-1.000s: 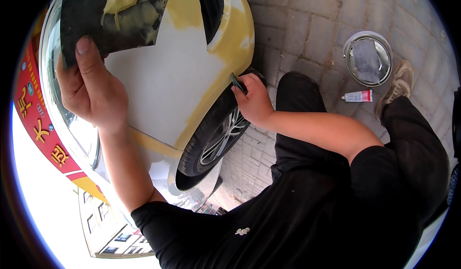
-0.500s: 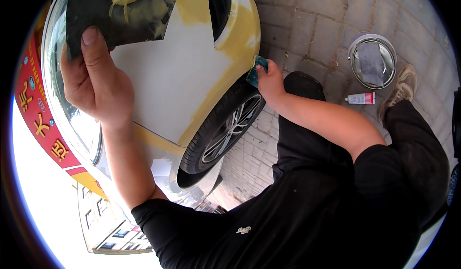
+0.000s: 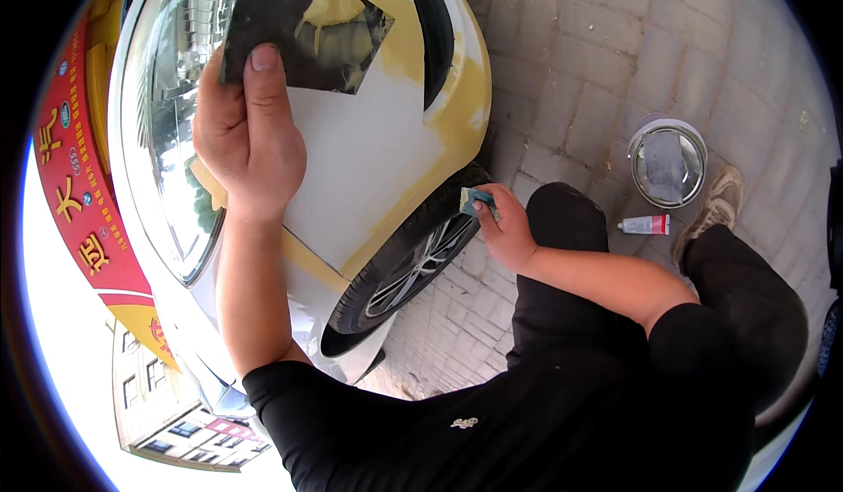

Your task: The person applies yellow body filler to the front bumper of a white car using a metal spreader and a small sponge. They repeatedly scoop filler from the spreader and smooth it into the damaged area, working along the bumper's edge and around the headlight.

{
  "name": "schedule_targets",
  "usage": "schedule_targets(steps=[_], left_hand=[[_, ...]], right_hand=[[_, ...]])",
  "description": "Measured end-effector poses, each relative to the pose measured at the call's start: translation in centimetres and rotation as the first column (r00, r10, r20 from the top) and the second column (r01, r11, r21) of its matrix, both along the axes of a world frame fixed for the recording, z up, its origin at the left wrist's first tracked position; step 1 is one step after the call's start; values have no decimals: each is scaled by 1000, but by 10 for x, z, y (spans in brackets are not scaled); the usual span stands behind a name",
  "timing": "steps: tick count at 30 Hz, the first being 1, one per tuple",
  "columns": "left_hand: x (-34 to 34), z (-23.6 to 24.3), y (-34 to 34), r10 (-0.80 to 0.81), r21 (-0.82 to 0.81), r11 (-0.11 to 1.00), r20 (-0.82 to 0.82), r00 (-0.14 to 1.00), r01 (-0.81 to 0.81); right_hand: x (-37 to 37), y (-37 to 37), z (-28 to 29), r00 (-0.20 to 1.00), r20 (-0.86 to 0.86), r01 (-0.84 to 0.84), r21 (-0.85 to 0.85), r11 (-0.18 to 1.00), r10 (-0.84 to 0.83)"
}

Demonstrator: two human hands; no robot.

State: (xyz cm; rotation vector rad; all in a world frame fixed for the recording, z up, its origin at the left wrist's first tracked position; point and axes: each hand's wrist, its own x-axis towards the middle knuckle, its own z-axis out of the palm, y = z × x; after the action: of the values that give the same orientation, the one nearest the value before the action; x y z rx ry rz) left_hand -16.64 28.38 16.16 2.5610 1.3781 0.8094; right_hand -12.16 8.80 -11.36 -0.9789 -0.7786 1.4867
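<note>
My left hand (image 3: pixel 255 149) grips a dark board (image 3: pixel 303 26) bearing a lump of yellow paste (image 3: pixel 329 4) and smears, held up over the car's hood and front. My right hand (image 3: pixel 505 228) pinches a small teal spreader (image 3: pixel 476 200) with pale yellow paste on its edge, in front of the front tyre (image 3: pixel 360 303). Beside both hands, the white car panel (image 3: pixel 360 149) carries yellow filler patches (image 3: pixel 404 195) along the wheel arch and bumper edge.
A metal bucket (image 3: pixel 640 169) with a grey sheet (image 3: pixel 663 162) across it stands on grey paving (image 3: pixel 588 44), near a red-and-white tube (image 3: pixel 644 225) and my shoe (image 3: pixel 720 198). My bent knee (image 3: pixel 562 220) is below the wheel arch. A red signboard and a building show at far left.
My left hand and the board have shifted right in the picture. My right hand went up to the wheel-arch edge, then moved down off it with the spreader; the view has shifted slightly.
</note>
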Motion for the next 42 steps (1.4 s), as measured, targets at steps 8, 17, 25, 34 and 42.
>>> schedule_targets(steps=[8,17,25,34,42], left_hand=[[-11,24,7,243,-435,897,346,906,-75],[106,117,-30,432,-667,738,584,687,102],[174,221,-42,413,-653,747,605,681,127],[138,260,-26,365,-658,747,531,765,100],[51,293,-15,221,-690,711,402,888,135]], right_hand=[[90,95,93,902,-191,354,-186,917,-387],[283,140,344,697,542,62,607,792,-470],[329,141,449,648,603,105,534,839,-465],[281,144,475,544,652,26,616,787,-528],[183,117,499,390,772,-136,587,798,-502]])
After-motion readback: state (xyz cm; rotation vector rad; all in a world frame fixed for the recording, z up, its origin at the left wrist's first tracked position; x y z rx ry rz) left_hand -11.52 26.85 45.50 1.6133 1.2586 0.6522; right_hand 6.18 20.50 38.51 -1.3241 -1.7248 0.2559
